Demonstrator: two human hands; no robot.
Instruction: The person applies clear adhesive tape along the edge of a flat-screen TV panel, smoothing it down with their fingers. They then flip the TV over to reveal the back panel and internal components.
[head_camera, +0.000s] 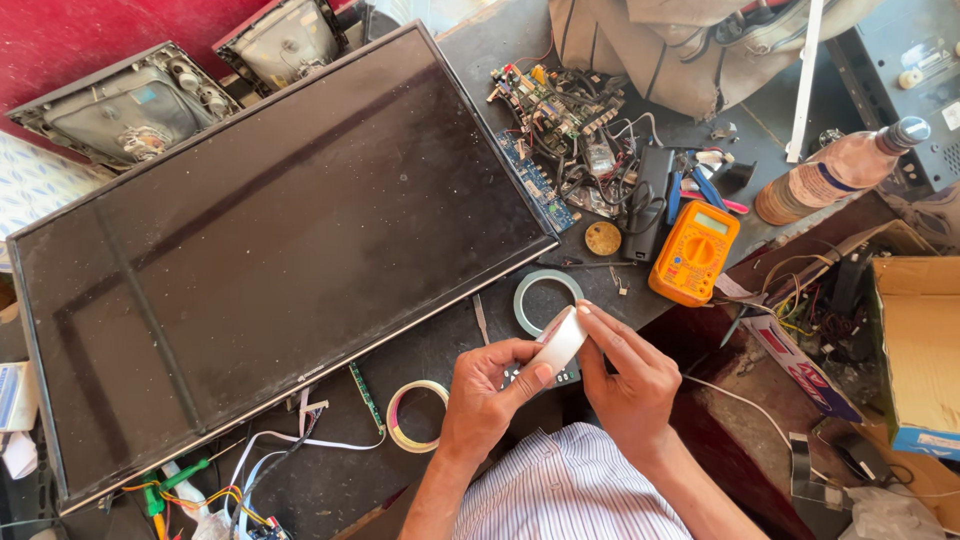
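Both our hands pinch a white tape roll (560, 340) above the workbench (440, 350) edge: left hand (487, 395) thumb on its lower end, right hand (628, 375) fingers on top. Its long axis tilts up-right; plain white, slightly flattened.

Both hands meet over the near edge of the bench (440, 340). Left hand (487, 392) and right hand (628, 375) pinch a small white roll of tape (560, 338) between the fingertips, tilted. Just behind it a grey tape ring (520, 296) lies flat; a second tape ring (400, 425) with a pale rim sits left of the left hand. Large flat TV panel (270, 250) lies screen-up, filling the left. Orange multimeter (694, 252) right of the panel, loose circuit boards (560, 110) and wires behind it. Plastic bottle (840, 170) lying far right.
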